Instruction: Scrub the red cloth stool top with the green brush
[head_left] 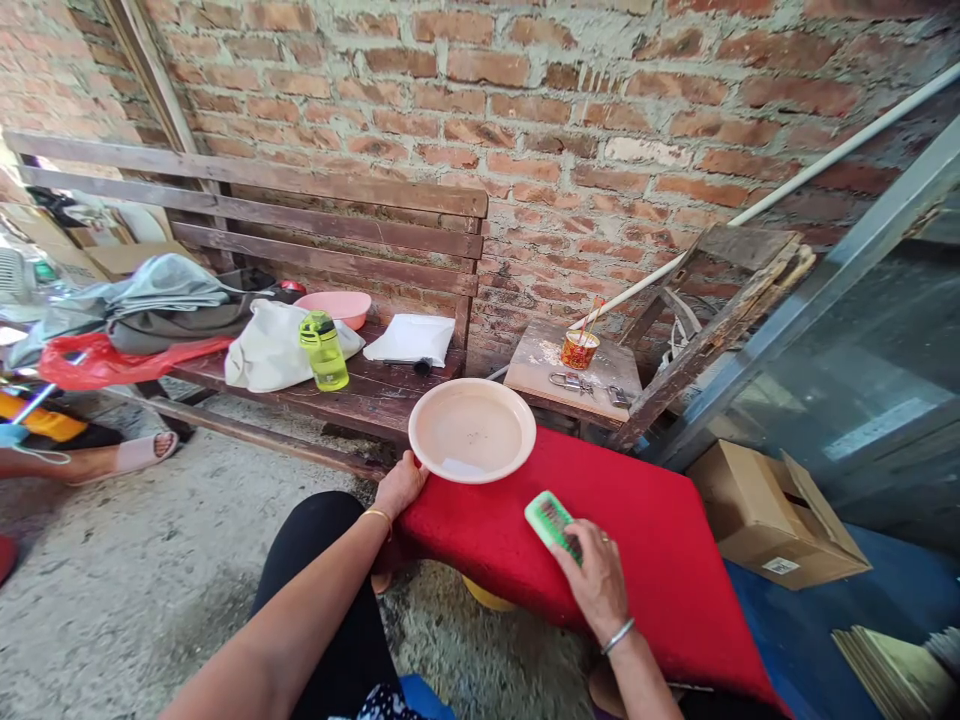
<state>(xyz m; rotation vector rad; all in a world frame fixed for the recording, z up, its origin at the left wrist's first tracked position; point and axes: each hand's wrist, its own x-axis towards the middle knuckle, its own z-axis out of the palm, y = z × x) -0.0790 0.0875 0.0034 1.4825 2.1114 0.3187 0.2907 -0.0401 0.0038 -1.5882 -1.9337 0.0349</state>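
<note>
My right hand (594, 575) grips a green scrub brush (541, 512) with dark bristle marks, held over the red cloth (637, 500). That cloth covers a long low surface in front of me. At its far left corner my left hand (402, 484) is closed round the cloth's edge, its fingertips partly hidden. Just beyond that hand stands a pale pink basin (529, 440) holding cloudy water, on the far end of the cloth.
A wooden bench (330, 215) carries a green bottle (324, 352), bags and a pink bowl (346, 305). On a small wooden stand (525, 372) are a red tin (579, 350) and padlocks. A cardboard box (765, 520) sits right. Another person's foot (146, 455) shows left.
</note>
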